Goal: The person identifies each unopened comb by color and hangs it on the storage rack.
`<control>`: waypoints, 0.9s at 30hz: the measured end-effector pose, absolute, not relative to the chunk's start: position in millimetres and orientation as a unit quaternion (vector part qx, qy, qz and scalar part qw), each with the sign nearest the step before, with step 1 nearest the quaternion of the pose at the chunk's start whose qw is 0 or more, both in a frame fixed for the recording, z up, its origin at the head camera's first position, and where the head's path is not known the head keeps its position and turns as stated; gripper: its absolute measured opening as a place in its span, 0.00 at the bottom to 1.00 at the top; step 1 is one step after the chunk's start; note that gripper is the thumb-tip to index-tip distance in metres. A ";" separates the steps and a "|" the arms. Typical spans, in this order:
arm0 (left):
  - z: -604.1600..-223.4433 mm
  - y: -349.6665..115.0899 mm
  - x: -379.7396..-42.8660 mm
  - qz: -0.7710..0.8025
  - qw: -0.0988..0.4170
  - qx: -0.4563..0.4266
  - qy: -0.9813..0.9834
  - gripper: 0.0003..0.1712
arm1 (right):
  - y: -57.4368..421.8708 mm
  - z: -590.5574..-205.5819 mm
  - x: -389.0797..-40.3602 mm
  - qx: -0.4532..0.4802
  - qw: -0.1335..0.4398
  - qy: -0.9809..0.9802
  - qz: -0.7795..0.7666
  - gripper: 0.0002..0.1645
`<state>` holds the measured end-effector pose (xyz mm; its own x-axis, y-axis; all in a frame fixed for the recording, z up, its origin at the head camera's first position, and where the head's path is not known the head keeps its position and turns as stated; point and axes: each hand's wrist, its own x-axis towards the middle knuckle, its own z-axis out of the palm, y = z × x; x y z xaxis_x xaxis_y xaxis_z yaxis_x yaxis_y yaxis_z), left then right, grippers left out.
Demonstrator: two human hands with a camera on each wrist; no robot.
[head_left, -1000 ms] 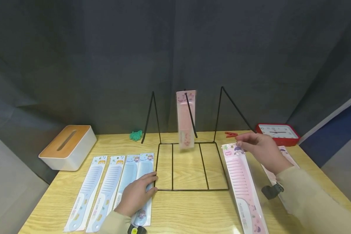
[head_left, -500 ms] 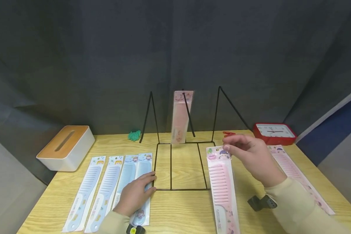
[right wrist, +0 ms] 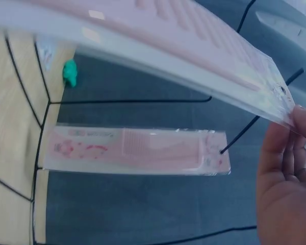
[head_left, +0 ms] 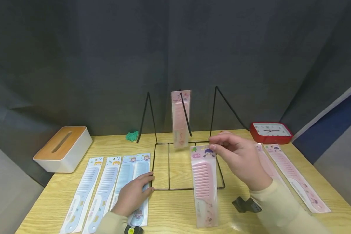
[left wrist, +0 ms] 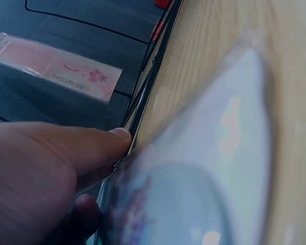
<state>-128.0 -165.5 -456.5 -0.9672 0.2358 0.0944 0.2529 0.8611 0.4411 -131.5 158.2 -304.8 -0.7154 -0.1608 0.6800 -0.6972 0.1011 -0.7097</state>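
Note:
My right hand (head_left: 239, 159) pinches the top corner of a packaged pink comb (head_left: 204, 185), which hangs upright before the black wire rack (head_left: 169, 169). In the right wrist view, the package's hole (right wrist: 283, 90) is close to the tip of the rack's middle hook (right wrist: 295, 76). Another packaged pink comb (head_left: 177, 126) hangs farther back on that hook. My left hand (head_left: 132, 196) lies over packaged blue combs (head_left: 142, 167), its fingertips touching the rack's front left corner. One finger (left wrist: 104, 145) is against the black wire in the left wrist view.
More packaged blue combs (head_left: 86, 188) lie at the left, and packaged pink combs (head_left: 298, 178) at the right. A tissue box (head_left: 65, 149), a small green object (head_left: 132, 136) and a red clock (head_left: 271, 132) stand along the back. The rack's side hooks (head_left: 229, 105) stick forward.
My right hand has carried the pink comb leftward, from beside the rack to before its middle hook. The left hand has stayed by the rack's corner.

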 end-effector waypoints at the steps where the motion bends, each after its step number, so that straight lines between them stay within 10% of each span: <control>1: -456.8 -165.5 -128.1 -0.231 0.018 -0.126 -0.965 0.24 | 156.1 -303.8 -130.8 0.311 0.225 -0.701 0.602 0.14; 27: -458.3 -165.1 -129.5 -0.235 0.024 -0.123 -0.964 0.24 | 125.7 -268.2 -123.7 0.320 0.240 -0.689 0.604 0.13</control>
<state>-129.5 -165.1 -458.3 -0.9686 0.2258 0.1039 0.2482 0.8588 0.4481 -123.7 125.7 -268.2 -0.6797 -0.1520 0.7176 -0.7313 0.0651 -0.6789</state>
